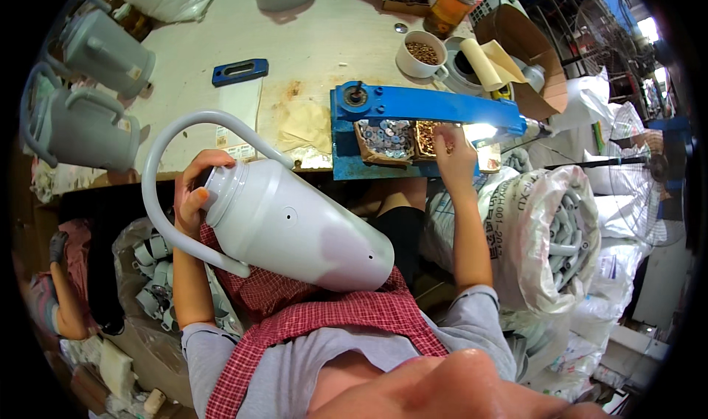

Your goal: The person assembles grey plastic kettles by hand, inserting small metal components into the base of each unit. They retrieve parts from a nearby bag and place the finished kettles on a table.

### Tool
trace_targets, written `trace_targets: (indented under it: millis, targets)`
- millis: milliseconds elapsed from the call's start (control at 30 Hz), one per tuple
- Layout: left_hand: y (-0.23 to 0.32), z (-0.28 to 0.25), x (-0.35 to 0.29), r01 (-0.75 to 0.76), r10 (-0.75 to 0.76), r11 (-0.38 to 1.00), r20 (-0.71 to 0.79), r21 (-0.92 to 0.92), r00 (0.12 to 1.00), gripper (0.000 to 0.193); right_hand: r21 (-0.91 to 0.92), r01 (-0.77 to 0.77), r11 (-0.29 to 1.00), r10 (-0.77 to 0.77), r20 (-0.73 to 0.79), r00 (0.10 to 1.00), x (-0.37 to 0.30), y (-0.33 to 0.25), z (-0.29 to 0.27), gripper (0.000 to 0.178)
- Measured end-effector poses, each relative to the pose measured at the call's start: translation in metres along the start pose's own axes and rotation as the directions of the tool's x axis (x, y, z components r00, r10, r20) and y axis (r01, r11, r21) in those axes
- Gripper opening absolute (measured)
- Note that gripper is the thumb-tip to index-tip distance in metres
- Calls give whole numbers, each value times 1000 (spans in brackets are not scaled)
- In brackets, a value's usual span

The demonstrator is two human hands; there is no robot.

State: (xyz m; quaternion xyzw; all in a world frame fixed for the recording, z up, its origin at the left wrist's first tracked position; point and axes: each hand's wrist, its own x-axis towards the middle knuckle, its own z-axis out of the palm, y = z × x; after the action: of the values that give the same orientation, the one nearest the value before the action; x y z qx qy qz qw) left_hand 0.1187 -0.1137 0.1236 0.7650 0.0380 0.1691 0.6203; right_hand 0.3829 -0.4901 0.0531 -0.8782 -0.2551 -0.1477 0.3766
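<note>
Head view shows your left hand [193, 192] wrapped around the neck of the grey jug body [295, 223] lying tilted across your lap, while your right hand [451, 153] dips curled fingers into the small parts in the tray [394, 140] on the blue press [413, 109]. With only that one-handed grip, the jug could roll off your apron. You could also spill the parts if your right wrist catches the tray's edge.

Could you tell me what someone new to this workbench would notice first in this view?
Most striking is the big pale grey jug body lying across the person's lap, its long curved handle looping out to the left, with the left hand gripping its neck. Just beyond it, the right hand reaches into trays of small metal parts beneath a blue press at the table edge. Two finished grey jugs stand at far left.
</note>
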Motion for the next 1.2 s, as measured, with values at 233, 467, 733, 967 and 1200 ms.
trace_targets:
  millis: [233,467,733,967,1200]
  targets:
    - [-13,-10,-5,5,-6,999,-17,-45,1000,66,383,273,882,-279,-42,959,44,-122,-14,7]
    - [-23,-21,-14,-6,2,999,-74,-48,997,68,451,166,877,-275,190,942,92,-145,16,8]
    - [-22,-20,-9,18,-20,999,-62,-35,998,68,373,104,922,-266,412,871,102,-155,2,10]
    - [-7,-25,-5,-35,26,989,60,146,998,74,269,386,883,-430,132,893,32,-89,-2,21]
    - [-5,-3,-13,-77,110,978,-164,193,980,62,-275,320,907,-175,445,878,17,-18,60,17]
